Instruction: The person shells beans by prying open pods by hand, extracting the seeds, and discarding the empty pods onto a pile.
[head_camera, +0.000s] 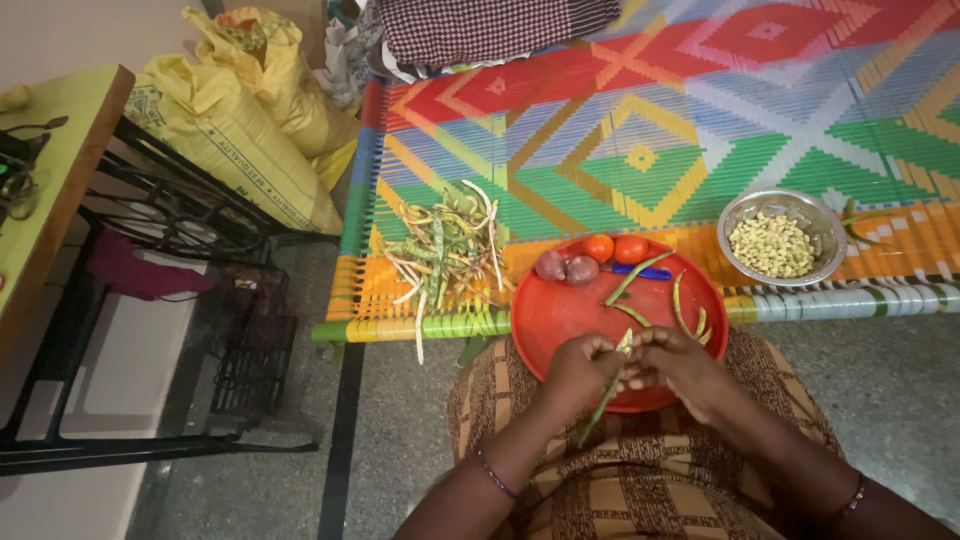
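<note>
Both my hands pinch one long green bean pod (606, 393) over the near edge of a red round plate (560, 312) resting on my lap. My left hand (578, 368) grips the pod's middle, and my right hand (676, 366) holds its upper end. Farther back, the plate carries two tomatoes (614, 248), two onions (566, 267), a blue-handled tool (643, 271) and a few whole pods (632, 280). A steel bowl (822, 223) of shelled pale beans (771, 246) stands on the woven cot to the right.
A heap of empty pod shells (444, 250) lies on the colourful woven cot (640, 130) left of the plate. Yellow sacks (240, 120) lean behind a dark metal table stand (150, 250) at left. A checked cloth (490, 25) lies at the cot's far end.
</note>
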